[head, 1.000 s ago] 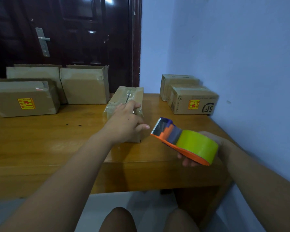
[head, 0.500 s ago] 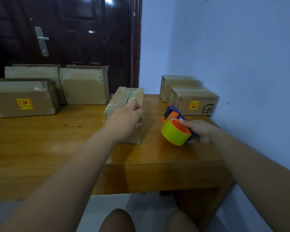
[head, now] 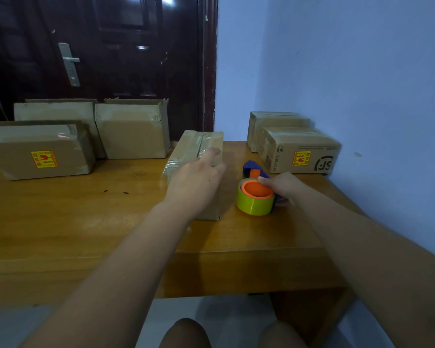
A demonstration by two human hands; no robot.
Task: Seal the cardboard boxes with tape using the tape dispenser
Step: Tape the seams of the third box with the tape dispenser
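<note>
The middle box (head: 194, 146) lies lengthwise at the centre of the frame. Glossy clear tape covers its top seam and wraps over the near end, so to my eye this one is sealed or very nearly so. The left hand (head: 196, 182) rests flat on top of it, fingers stretched out and spread. Just to its right, the tape dispenser (head: 254, 204) lies on its side on the table (head: 73, 217), yellow roll nearest us, with the right hand (head: 281, 187) curled round it.

Further right, against the wall, the two stacked-close boxes (head: 299, 154) look closed. At the left of the frame sit three more boxes (head: 40, 151); the two behind seem to have flaps standing open, so I'd judge those are left to do.
</note>
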